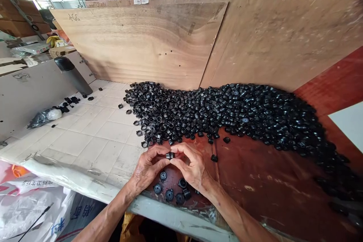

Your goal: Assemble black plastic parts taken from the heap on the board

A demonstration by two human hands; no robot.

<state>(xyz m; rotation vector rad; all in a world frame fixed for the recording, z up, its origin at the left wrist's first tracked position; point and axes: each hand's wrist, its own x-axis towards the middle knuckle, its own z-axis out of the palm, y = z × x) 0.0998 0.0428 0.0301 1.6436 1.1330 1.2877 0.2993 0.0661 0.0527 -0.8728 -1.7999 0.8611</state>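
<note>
Between my two hands is a small black round plastic part (170, 155), pinched by the fingertips from both sides. My left hand (149, 166) has thumb and forefinger closed on its left end. On the other end, my right hand (190, 162) grips with thumb and fingers. Whether it is one piece or two fitted together, I cannot tell. Below the hands several black round caps (169, 195) lie on the reddish-brown surface near the front edge. Just beyond my fingers begins a large heap of black parts (204, 113), with open rings on its left side.
Wooden boards (147, 41) stand behind the heap. A dark thermos bottle (74, 77) leans at the left, near a plastic bag (42, 118) and scattered black bits. The table's pale front edge (85, 183) runs below my forearms. White printed sacks (34, 208) are at the lower left.
</note>
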